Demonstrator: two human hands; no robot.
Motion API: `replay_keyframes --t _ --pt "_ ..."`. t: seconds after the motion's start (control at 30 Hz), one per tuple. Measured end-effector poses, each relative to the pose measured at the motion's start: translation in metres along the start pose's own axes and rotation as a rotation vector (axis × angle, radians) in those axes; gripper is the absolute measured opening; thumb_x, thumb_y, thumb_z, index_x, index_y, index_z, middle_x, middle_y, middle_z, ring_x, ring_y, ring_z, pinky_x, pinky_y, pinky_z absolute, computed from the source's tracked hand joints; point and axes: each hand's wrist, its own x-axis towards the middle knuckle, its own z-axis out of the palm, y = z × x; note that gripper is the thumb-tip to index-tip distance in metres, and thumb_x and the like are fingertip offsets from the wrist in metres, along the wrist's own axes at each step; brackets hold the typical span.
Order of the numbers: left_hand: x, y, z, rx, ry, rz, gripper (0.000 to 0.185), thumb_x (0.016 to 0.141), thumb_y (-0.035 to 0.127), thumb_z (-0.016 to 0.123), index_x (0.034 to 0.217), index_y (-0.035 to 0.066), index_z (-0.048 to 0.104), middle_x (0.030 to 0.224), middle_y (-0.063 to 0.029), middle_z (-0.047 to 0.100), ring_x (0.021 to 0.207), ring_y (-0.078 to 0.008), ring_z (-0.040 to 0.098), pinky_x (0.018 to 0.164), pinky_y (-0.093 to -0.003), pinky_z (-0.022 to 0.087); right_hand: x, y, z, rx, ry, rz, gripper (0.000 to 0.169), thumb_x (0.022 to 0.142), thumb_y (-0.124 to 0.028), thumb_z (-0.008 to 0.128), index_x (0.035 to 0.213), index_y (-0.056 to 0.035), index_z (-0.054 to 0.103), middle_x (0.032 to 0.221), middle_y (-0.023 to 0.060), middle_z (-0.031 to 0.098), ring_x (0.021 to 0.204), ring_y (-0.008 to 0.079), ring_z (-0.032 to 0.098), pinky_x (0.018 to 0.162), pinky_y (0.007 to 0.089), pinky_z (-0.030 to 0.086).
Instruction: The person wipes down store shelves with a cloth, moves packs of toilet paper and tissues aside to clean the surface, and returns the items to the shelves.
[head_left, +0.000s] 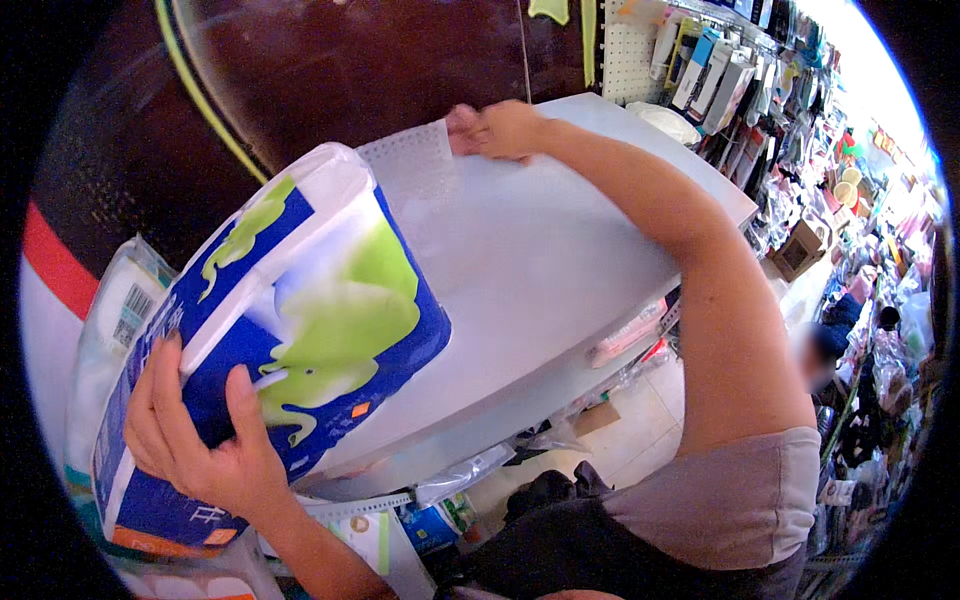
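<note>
A large plastic-wrapped pack (322, 322), blue and white with green elephant prints, stands tilted at the left of a white shelf (517, 255). My left hand (210, 442) grips its near corner, thumb on the front face and fingers on the side. At the far edge of the shelf is my right hand (502, 133), blurred, with its fingers bent beside a perforated pale strip (409, 150). Whether the fingers hold anything there cannot be made out.
Another plastic-wrapped pack (124, 315) stands behind at the left. Packaged goods hang on a pegboard (637, 60) at the upper right. Lower shelves hold bagged items (465, 472). A person (821, 352) is low in the crowded aisle at the right, near a cardboard box (802, 247).
</note>
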Motion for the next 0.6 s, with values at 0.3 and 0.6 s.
replay_keyframes --t 0.3,0.6 --pt "0.002 0.004 0.003 0.030 -0.007 -0.016 0.052 0.080 0.046 0.062 0.110 0.003 0.062 0.107 -0.0122 0.063 0.096 -0.0297 0.055 0.088 -0.0403 0.036 -0.014 0.176 -0.008 -0.272 0.000 0.442 0.040 0.090 -0.040 0.040 0.118 -0.0131 0.051 0.086 0.0108 0.067 0.082 0.0277 0.067 0.082 0.0413 0.051" --pt "0.001 0.004 0.007 0.028 0.068 -0.032 0.047 0.077 0.044 0.067 0.107 0.009 0.065 0.104 -0.0071 0.062 0.096 -0.0278 0.054 0.087 -0.0397 0.036 -0.035 0.145 -0.027 -0.236 -0.093 0.640 0.032 0.087 -0.038 0.045 0.111 -0.0231 0.061 0.106 0.0031 0.065 0.096 0.0178 0.063 0.080 0.0374 0.052"
